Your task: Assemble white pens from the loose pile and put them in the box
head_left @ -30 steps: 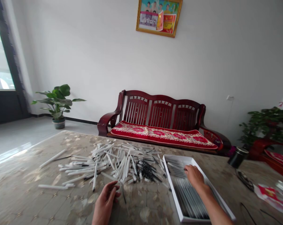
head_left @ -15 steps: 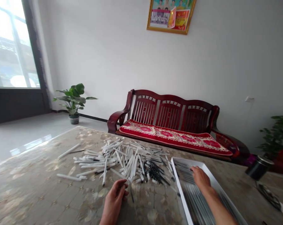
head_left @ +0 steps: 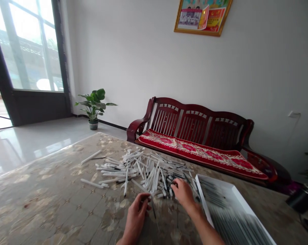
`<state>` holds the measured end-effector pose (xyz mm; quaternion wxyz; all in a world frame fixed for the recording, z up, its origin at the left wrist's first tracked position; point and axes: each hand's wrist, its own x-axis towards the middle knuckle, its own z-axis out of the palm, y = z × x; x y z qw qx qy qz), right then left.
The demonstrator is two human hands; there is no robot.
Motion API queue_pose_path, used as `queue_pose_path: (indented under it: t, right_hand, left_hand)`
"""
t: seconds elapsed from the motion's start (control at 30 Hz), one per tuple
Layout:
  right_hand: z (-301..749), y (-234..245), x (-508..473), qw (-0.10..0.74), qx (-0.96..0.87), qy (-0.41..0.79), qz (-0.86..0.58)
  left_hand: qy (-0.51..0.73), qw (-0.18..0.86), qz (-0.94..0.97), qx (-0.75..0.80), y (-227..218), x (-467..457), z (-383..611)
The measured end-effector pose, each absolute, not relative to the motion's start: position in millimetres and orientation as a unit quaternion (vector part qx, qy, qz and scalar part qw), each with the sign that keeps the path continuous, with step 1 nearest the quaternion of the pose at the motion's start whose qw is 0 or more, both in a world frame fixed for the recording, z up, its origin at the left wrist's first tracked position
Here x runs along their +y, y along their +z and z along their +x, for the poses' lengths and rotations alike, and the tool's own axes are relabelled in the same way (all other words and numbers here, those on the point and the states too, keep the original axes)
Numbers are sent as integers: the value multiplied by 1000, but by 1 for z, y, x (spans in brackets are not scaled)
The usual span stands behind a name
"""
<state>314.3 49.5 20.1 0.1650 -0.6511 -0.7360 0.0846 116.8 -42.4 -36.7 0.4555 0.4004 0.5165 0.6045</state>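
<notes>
My left hand (head_left: 138, 212) is in front of the pile, low in the view. Its fingers are pinched on a slim pen part (head_left: 154, 208) whose dark end points down. At the near right edge of the heap, my right hand (head_left: 184, 194) reaches in among the black pen caps (head_left: 170, 177), fingertips curled together; what they grip, if anything, is hidden. White pen barrels (head_left: 154, 178) lie in a loose heap beyond both hands. Right of my right forearm stands a white open box (head_left: 242, 197) holding rows of thin grey sticks (head_left: 235, 221), blurred.
A patterned cloth covers the table (head_left: 51, 204). A few barrels (head_left: 91, 183) lie apart on the left. At the right edge stands a dark canister (head_left: 301, 199). Beyond the table are a wooden bench (head_left: 195, 122) with a red runner and a potted plant (head_left: 94, 109).
My right hand has moved left, out of the white box to the black caps. My left hand keeps its pinch on the slim part. The view has turned slightly left.
</notes>
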Motion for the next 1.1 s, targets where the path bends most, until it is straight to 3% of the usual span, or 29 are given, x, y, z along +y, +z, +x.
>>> queue_pose_path:
  t: [0.2, 0.4, 0.6, 0.77, 0.97, 1.1]
  right_hand:
    - [266, 19, 53, 62, -732, 21, -678]
    - [264, 22, 58, 55, -715, 32, -696]
    - [269, 32, 37, 101, -708, 81, -694]
    - [261, 17, -17, 212, -684, 338, -611]
    - [251, -1, -56, 288, -706, 308, -569]
    - [279, -1, -40, 283, -693, 312, -585]
  left_hand:
    - [618, 437, 402, 516, -37, -44, 118]
    - [620, 421, 417, 514, -38, -43, 119]
    - [643, 393, 413, 512, -37, -42, 118]
    - [625, 429, 409, 508, -32, -43, 119]
    - [584, 518, 435, 448, -28, -42, 118]
    - [584, 493, 431, 480, -25, -42, 113]
